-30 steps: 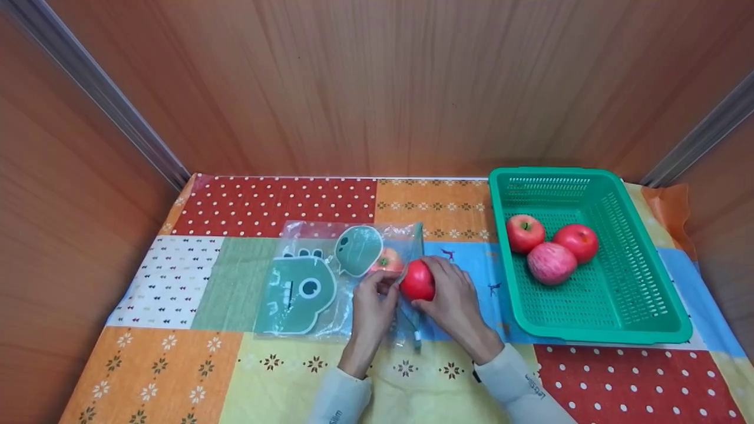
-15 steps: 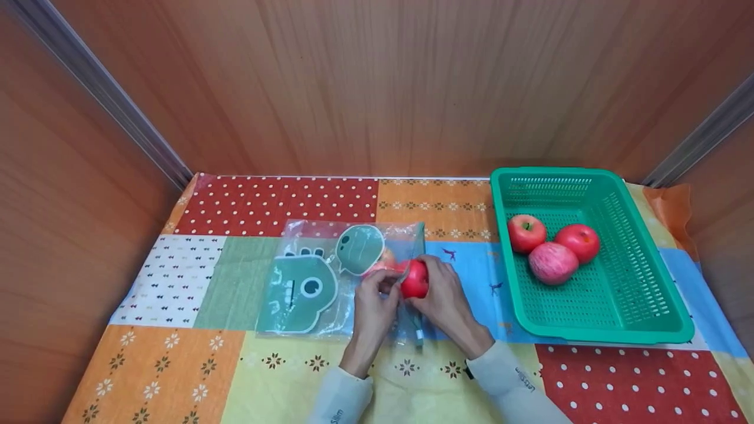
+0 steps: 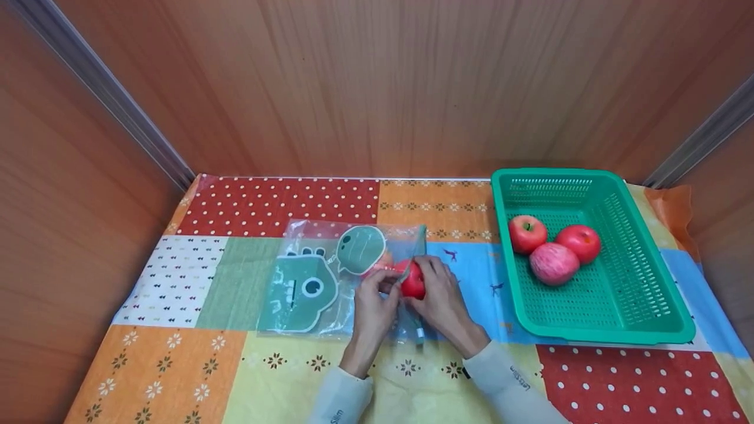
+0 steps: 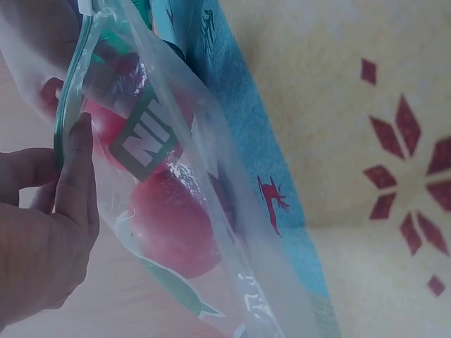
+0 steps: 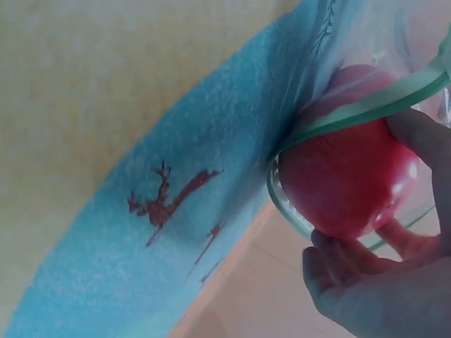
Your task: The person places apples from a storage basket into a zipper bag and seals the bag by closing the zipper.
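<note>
A clear plastic zip bag (image 3: 347, 315) with green cartoon prints lies on the cloth, its green-edged mouth facing right. My left hand (image 3: 375, 303) pinches the upper lip of that mouth between thumb and fingers. In the right wrist view a red apple (image 5: 345, 183) sits partly inside the opening, the green zip edge crossing over it. My right hand (image 5: 384, 274) grips this apple from outside the bag, thumb and fingers around it. Through the plastic, in the left wrist view, another apple (image 4: 173, 225) shows deeper in the bag, partly hidden by the print.
To the right stands a green plastic basket (image 3: 639, 294) with three fruits in it: a light red apple (image 3: 528, 234), a red apple (image 3: 579, 243) and a pinkish, streaked round fruit (image 3: 554, 263). Wooden panels (image 3: 377, 88) rise behind the patchwork tablecloth (image 3: 177, 365).
My right hand has moved left with the red apple, which has gone further into the bag's mouth. The left hand keeps its pinch on the bag's lip, almost unmoved.
</note>
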